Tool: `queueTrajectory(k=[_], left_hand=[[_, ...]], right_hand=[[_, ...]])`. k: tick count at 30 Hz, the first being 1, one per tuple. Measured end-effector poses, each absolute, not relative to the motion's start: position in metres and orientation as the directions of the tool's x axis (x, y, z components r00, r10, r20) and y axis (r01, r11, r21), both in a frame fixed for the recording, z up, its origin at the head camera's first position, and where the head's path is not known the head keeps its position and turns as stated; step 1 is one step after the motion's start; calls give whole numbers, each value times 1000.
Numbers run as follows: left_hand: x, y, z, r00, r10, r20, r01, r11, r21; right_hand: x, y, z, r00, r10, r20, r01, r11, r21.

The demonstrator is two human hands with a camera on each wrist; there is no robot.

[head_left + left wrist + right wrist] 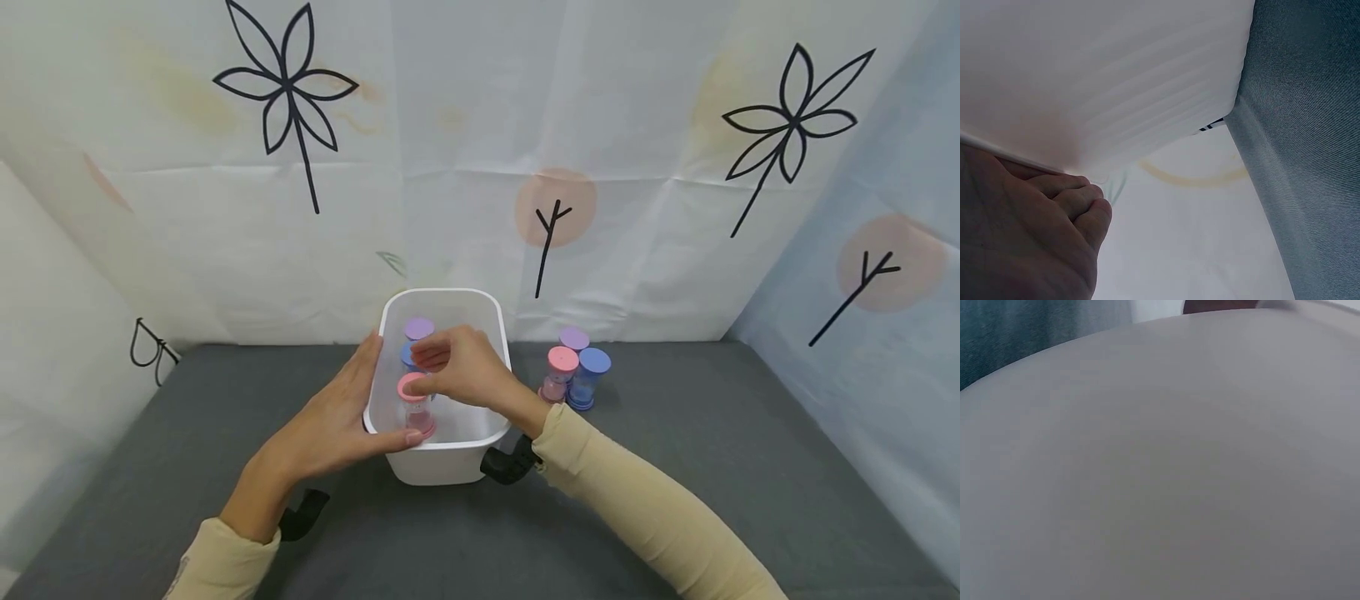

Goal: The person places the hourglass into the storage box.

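Note:
A white plastic bin (450,468) holds small sand timers: a purple-capped one (419,327) at the back, a blue-capped one (407,356) and a pink-capped one (422,421) nearest. My left hand (337,421) grips the bin's front left corner, fingers along the outer side and thumb over the near rim. In the left wrist view, that hand's fingers (1079,200) press up under the rim. Above the timers is my right hand (468,367), thumb at the pink cap and bent fingers apart from it, partly covering the blue timer. No timer appears gripped there.
Right of the bin, a purple-capped timer (574,337), a pink-capped timer (562,367) and a blue-capped timer (592,367) stand close together on the dark grey cloth (720,450). Printed white fabric (465,225) hangs behind. The bin's wall (1166,462) fills most of the right wrist view.

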State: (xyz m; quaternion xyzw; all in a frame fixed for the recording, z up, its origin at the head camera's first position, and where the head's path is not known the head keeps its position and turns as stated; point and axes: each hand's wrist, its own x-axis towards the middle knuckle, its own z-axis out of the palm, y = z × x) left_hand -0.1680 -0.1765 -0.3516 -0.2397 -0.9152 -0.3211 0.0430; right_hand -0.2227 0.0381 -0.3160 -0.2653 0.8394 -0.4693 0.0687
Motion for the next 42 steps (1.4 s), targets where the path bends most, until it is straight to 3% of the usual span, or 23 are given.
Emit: queueTrajectory(k=[10,24,32,42], left_hand=[[-170,-176,-353,-877,411,248,474,665,577],[-172,-174,-352,-859,416,298,509,637,579],[-172,-174,-352,-855,419,307,517,630,580],[-171,-175,-353,-858,413,306,513,646,566]], right_hand=[[-209,59,-306,-811,-541,224,-406,245,-880],[-182,113,-303,-897,-387,216,-295,158,-942],[-182,136,-313,-925,-331,186,-240,130,-962],[-195,164,-311,-926,-268,267,-309,128,-942]])
